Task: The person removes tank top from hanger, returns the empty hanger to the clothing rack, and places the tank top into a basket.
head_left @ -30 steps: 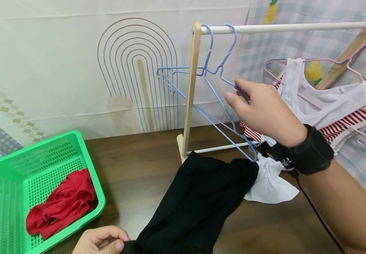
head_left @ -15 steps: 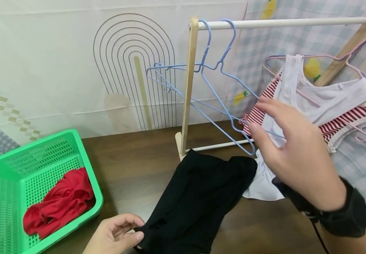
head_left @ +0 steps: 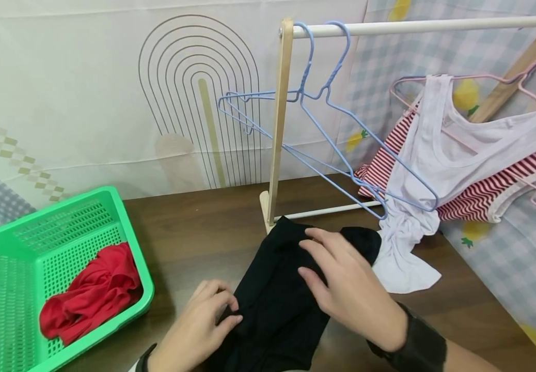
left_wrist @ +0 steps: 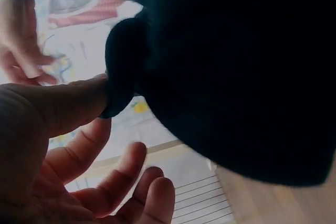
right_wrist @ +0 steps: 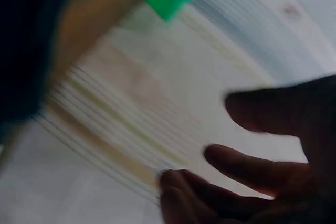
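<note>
A black garment (head_left: 272,315) lies rumpled on the wooden table in front of me, its far end by the foot of the clothes rack. My left hand (head_left: 198,323) pinches its left edge; in the left wrist view the thumb and index finger of that left hand (left_wrist: 73,156) meet on the black fabric (left_wrist: 236,77), the other fingers loose. Over the garment's upper right hovers my right hand (head_left: 349,289), fingers spread and slightly bent. Nothing is held by the right hand (right_wrist: 283,177) in the right wrist view, which is blurred.
Two blue hangers (head_left: 337,67) hang from the rack's white bar (head_left: 412,27). On its right side, pink hangers carry a white tank top (head_left: 463,173) and a red-striped garment (head_left: 472,201). A green basket (head_left: 137,248) at left contains a red cloth (head_left: 91,294).
My right hand has come away from the blue hanger, down and left, over the black garment. The left hand has moved up and right along with the pinched edge.
</note>
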`<state>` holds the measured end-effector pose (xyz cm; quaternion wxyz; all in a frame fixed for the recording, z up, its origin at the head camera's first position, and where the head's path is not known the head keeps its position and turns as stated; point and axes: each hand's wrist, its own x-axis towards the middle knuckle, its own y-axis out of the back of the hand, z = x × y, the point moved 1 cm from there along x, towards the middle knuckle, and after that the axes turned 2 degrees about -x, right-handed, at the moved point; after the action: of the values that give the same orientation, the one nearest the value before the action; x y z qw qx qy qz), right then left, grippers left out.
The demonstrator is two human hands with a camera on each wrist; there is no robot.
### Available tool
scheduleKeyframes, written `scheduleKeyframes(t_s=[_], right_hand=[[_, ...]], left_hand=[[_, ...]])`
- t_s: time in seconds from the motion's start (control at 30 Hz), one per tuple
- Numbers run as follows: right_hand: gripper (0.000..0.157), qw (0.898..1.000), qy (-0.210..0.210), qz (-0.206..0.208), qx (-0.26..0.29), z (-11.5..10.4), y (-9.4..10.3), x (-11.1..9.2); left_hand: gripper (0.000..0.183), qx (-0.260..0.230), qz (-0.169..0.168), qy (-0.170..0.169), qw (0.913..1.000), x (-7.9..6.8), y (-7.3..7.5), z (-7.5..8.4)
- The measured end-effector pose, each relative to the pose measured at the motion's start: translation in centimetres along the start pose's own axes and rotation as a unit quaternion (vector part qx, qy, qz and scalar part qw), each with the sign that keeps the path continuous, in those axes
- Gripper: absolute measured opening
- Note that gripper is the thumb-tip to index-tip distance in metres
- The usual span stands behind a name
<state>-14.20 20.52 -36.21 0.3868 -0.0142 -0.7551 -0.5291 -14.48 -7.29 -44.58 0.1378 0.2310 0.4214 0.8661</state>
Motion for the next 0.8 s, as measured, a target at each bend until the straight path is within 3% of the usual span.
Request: scheduleKeyframes(t_s=[0.07,0.17,0.3,0.47,0.67,0.8], right_hand=[[0.048,0.997,-0.019,-0.065,-0.028,1.2,-2.0,-0.4],[0.056,0.989,-0.041,-0.129,-0.06,3.0,-4.6,-0.8],[0.071,0.977,-0.08,-0.184,-0.074,5.4,-6.9,-1.0],[0.087,0.962,-0.122,-0.24,-0.054,7.5,-8.8,-0.7],[0.094,0.944,-0.154,-0.29,-0.022,9.0,-10.5,0.1],[0.078,0.938,-0.164,-0.305,-0.015,9.7,-11.1,0.6]], left_hand=[[0.028,0.033,0.005,-0.02,0.9993,0.7,-0.6,-0.3],[0.024,0.033,-0.02,-0.006,0.9992,2.0,-1.5,-0.7],[0.022,0.016,-0.052,0.012,0.9985,3.9,-2.3,-1.2],[0.022,0.012,-0.074,0.009,0.9971,5.7,-3.1,-1.9],[0.024,0.014,-0.115,0.019,0.9931,6.8,-4.1,-2.6],[0.025,-0.002,-0.134,0.019,0.9908,7.2,-4.6,-2.8]])
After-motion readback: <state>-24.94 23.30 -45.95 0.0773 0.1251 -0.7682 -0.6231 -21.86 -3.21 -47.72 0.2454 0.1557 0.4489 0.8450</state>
